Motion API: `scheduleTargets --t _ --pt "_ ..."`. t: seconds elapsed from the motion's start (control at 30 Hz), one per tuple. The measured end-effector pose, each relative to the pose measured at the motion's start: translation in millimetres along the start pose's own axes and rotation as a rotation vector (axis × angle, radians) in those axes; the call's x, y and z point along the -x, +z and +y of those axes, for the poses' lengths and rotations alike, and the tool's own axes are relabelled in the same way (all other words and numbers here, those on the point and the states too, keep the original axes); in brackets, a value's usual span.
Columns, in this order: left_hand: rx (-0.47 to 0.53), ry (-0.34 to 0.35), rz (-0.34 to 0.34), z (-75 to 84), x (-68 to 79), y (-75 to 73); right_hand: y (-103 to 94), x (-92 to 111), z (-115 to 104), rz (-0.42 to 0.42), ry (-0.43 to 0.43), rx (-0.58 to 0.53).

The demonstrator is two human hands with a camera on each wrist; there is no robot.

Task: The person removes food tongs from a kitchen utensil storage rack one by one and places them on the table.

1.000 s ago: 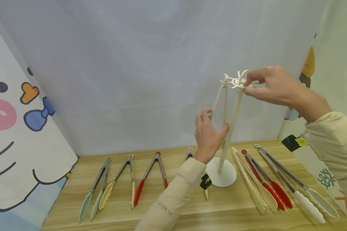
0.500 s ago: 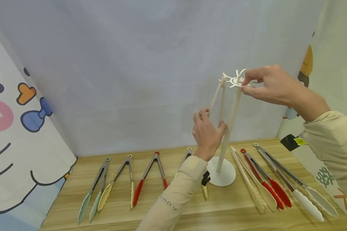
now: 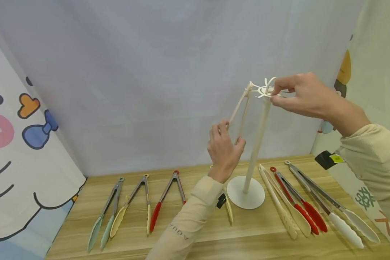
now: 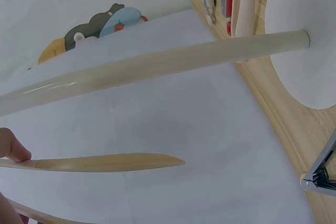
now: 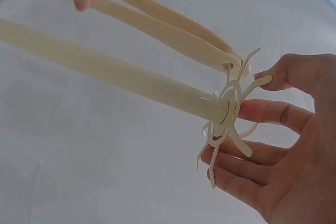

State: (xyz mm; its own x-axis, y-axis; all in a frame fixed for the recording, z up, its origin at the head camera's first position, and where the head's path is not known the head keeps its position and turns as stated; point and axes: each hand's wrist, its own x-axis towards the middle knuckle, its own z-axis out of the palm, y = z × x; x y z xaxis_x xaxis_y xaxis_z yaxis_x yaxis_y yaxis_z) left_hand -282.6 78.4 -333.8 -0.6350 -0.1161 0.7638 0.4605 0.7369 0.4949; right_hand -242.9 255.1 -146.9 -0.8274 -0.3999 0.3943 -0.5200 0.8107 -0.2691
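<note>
My left hand (image 3: 224,151) grips a pair of cream tongs (image 3: 238,105), thumb on one arm and fingers on the other. The tongs slant up to the right, and their holed end meets a hook of the white utensil stand (image 3: 260,130). In the right wrist view that hook (image 5: 229,73) is right at the hole. My right hand (image 3: 305,94) holds the stand's hooked top (image 5: 231,103) between thumb and fingers. In the left wrist view one tongs tip (image 4: 131,162) points away beside the pole.
On the wooden table (image 3: 247,249) lie green tongs (image 3: 107,213), yellow tongs (image 3: 130,206) and red tongs (image 3: 165,198). My left sleeve partly hides another yellow pair (image 3: 229,211). Right of the stand's base (image 3: 246,202) lie cream tongs (image 3: 286,213), red-tipped tongs (image 3: 308,213) and white-tipped tongs (image 3: 344,224).
My left hand has moved left, swinging the lower part of the cream tongs away from the pole. My right hand keeps its hold on the stand's top.
</note>
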Motion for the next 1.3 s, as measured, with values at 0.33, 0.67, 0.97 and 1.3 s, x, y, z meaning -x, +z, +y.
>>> scheduleTargets --t 0.33,0.67,0.97,1.3 --pt "0.037 -0.007 -0.035 -3.1 -5.1 -10.2 0.2 -1.1 -0.5 0.012 0.001 -0.012" --pt "0.077 -0.016 -0.063 -6.8 -7.6 -20.3 0.1 -3.1 -1.2 0.0 0.018 -0.032" --pt "0.094 -0.047 -0.085 -11.1 -6.6 -28.0 0.4 -4.2 -1.6 -0.017 0.05 -0.053" --pt "0.123 -0.075 -0.105 -25.1 -4.7 -40.5 1.1 -5.4 -1.4 -0.024 0.058 -0.062"
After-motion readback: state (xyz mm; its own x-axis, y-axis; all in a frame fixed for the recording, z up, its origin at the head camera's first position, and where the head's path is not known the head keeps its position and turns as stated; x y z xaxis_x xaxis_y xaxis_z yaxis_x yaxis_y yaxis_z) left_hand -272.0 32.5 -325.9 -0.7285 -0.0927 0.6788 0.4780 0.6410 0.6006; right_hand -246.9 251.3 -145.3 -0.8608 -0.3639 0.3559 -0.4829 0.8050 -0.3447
